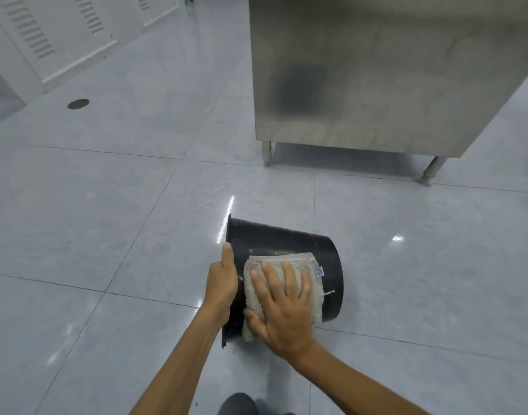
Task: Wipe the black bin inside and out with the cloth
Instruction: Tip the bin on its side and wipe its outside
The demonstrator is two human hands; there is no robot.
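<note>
We see the round black plastic bin [286, 244] lying on its side on the glossy pale grey tiled floor [107, 220], its flanged open rim turned to our left and its closed base to our right, a little way in front of the brushed stainless-steel cabinet on short legs [376, 70]. Our left hand [222, 283] grips the rim, thumb laid up along the outer edge and the other fingers curled out of sight on the mouth side, so we cannot tell how they sit inside. Our right hand [282, 307] lies flat on the folded beige terry cloth [313, 283], its fingers [268, 280] spread wide and pressing the cloth against the bin's upward-facing outer wall. The cloth drapes over the curve of the wall, one corner hanging near the rim, and a small printed label shows at its far right edge. A dark round floor drain [78, 103] sits well apart at the upper left, near white louvred panels [47, 34].
</note>
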